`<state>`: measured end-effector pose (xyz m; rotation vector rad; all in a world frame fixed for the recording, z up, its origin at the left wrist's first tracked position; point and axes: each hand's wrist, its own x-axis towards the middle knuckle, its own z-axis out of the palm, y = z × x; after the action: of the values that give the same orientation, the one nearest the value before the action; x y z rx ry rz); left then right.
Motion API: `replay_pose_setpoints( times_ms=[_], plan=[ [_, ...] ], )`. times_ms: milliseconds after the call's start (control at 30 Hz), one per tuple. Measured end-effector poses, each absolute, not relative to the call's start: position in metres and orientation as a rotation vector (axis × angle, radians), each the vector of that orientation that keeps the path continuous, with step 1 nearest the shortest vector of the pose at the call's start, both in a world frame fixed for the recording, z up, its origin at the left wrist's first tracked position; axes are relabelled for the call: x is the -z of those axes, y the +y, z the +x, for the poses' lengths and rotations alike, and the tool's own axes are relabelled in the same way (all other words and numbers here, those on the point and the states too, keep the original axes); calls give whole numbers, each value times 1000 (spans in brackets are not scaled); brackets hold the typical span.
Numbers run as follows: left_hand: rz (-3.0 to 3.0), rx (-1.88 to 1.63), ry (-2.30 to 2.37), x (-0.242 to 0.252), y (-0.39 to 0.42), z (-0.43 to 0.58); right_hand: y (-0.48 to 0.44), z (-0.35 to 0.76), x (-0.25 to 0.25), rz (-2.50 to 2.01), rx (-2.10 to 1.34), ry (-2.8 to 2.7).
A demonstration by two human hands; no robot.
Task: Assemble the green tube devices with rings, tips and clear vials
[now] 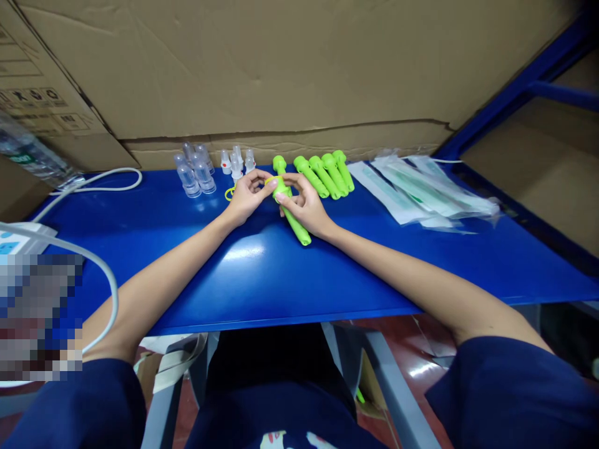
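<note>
My right hand (306, 207) is wrapped round a lime-green flashlight-shaped tube (298, 228), which slants with its narrow end toward me. At the wider head of that tube, my left hand (247, 198) pinches with thumb and fingers, beside a yellowish rim. Part of the head is hidden by the fingers. Just behind my hands lies another green tube (279, 164). A yellow loop (229, 194) shows at the left fingers. Several more green tubes (331, 176) lie side by side to the right.
Clear plastic bottles (191, 181) and small white-based clear caps (236, 163) stand at the back left. Flat plastic-wrapped packets (421, 187) are piled right. A white cable (110, 274) loops over the left of the blue table (262, 287). Cardboard (290, 68) walls the back.
</note>
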<state>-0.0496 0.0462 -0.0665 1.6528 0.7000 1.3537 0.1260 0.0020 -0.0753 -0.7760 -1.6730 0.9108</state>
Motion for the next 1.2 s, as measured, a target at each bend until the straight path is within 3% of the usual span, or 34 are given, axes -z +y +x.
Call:
replay_pose_setpoints(
  times_ms=[833,1200],
  plan=[
    [1666,-1658,878,62,20,-38,-2,120,76,-858,-790,-1585],
    [1684,-1639,928,59,15,-36,-4,122,73,-867,-706,-1595]
  ],
)
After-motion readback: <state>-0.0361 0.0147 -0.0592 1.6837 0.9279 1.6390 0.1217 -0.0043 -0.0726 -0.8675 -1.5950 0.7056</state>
